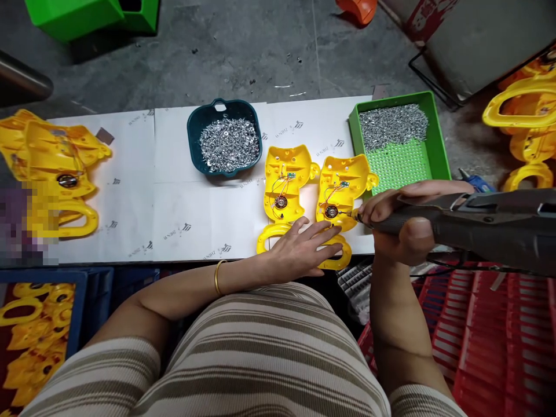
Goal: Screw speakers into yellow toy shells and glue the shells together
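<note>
Two yellow plastic shell halves lie side by side on the white-covered bench, the left one (284, 168) and the right one (341, 174). Each has a small green circuit board, thin wires and a round black speaker inside, and a loop handle at its near end. My left hand (304, 246) lies with fingers spread over the handles, its fingertips touching the right shell. In my right hand (402, 217) is a dark electric screwdriver (486, 226), held nearly level. Its bit reaches the right shell beside the speaker (331, 212); whether a screw sits under it is too small to tell.
A dark teal basin (193, 142) of small metal parts stands behind the shells. To the right is a green basket (441, 147) with many screws. More yellow shells (56, 150) are stacked at the left, others (532, 116) at far right. Red crates (490, 341) stand below right.
</note>
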`<action>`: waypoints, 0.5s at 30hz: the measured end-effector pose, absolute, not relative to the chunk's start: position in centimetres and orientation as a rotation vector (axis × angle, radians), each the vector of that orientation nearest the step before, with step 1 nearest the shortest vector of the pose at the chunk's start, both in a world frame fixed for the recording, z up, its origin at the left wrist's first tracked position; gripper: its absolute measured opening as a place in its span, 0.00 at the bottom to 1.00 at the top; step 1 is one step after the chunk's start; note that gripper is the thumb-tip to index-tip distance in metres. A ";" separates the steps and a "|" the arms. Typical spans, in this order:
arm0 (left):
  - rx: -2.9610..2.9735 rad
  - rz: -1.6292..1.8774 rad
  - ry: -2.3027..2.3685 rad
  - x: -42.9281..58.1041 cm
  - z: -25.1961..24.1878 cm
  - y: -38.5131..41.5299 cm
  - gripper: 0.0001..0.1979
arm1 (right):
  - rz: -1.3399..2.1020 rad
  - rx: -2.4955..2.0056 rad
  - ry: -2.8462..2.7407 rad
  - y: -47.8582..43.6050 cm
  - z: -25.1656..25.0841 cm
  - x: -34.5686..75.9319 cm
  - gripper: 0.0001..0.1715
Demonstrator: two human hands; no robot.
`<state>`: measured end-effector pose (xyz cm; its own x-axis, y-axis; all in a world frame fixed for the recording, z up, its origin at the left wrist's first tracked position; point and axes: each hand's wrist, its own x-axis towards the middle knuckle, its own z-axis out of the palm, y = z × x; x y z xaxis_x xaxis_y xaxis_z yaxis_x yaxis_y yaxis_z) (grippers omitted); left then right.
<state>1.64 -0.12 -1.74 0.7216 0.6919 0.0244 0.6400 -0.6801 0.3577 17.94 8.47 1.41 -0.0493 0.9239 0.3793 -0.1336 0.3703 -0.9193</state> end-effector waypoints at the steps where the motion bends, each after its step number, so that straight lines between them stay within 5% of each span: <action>1: 2.597 0.222 1.040 1.7 -1.8 -0.1 0.31 | 0.980 -0.741 -1.316 8.5 1.7 17.7 0.17; 5: 2.576 0.201 1.034 1.7 -1.9 -0.2 0.31 | 0.971 -0.606 -1.360 8.7 2.7 17.0 0.11; 15: 2.583 0.171 1.022 1.6 -1.4 -0.2 0.32 | 1.141 -0.491 -1.484 9.7 1.8 17.2 0.18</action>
<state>1.57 -0.19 -1.40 0.7315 0.6815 -0.0184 0.6385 -0.6754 0.3688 17.20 9.73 1.81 -0.2688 0.8148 0.5137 -0.2873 0.4412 -0.8502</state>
